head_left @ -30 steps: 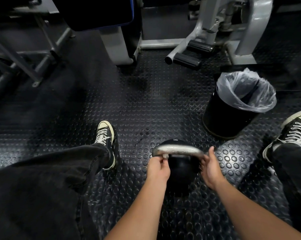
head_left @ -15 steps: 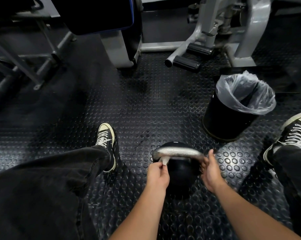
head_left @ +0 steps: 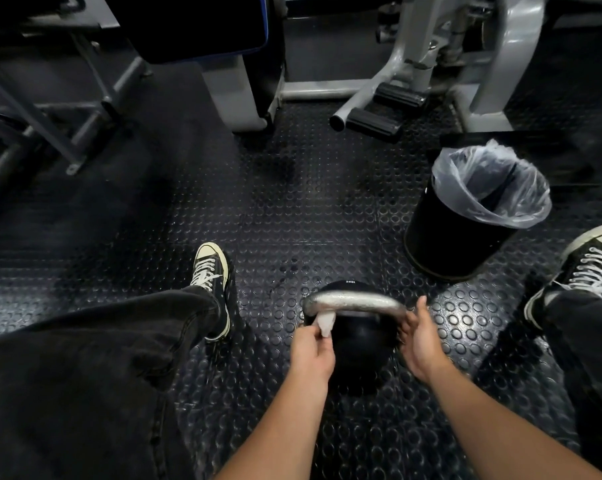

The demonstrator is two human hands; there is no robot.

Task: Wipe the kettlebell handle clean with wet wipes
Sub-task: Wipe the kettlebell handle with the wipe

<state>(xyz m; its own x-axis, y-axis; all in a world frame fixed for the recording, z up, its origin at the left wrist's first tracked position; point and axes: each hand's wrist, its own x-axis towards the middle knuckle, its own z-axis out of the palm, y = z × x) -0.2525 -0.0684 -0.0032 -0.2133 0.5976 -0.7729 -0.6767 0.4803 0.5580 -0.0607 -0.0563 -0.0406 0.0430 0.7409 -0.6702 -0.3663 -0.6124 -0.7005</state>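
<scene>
The left hand (head_left: 311, 355) pinches a small crumpled wet wipe (head_left: 326, 322) between thumb and fingers, pressing it up against the underside of the kettlebell handle (head_left: 355, 301) at that handle's left end. Across from it, the right hand (head_left: 419, 344) is curled around the handle's right end, thumb raised beside the metal, steadying it. The handle is a silver-grey bar whose long axis runs left to right between the two hands, bowed gently upward in the middle. Just beyond and below both hands sits the black kettlebell (head_left: 356, 341) body, upright on the studded rubber floor (head_left: 292, 202), handle uppermost, with small white lettering on its far side too small to read. Out past the right hand, farther and to the right, stands a black bin (head_left: 448, 237) lined with a clear bag. To the left of the left hand lies a black sneaker (head_left: 211, 271) with white laces.
</scene>
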